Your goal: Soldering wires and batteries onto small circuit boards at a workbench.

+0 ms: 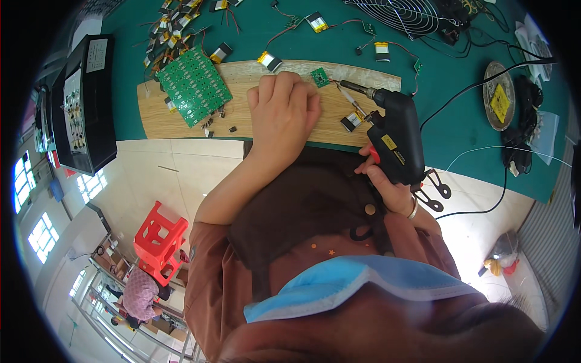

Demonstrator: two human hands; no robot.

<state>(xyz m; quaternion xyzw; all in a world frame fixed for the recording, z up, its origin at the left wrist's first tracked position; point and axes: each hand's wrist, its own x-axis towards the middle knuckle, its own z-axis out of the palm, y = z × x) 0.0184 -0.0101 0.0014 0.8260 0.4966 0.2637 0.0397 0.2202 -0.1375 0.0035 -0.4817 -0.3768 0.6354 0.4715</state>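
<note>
Blue mask (363,278) hangs closest. Next come a green table (448,75) and wood plank (239,106). Right hand (387,184) has fingers wrapped round a black gun (398,127); left hand's (281,103) fingers curl, pinching what, I cannot tell. One battery pile (175,27) looks left to do; a few batteries (316,22) have boards (368,27) wired on. Over the plank, a small board (319,77) sits near the gun's tip.

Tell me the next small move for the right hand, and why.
Probably ease the soldering gun tip-first onto the small green board: the right hand holds the gun pointed there, and the left hand is close beside the board.
</note>
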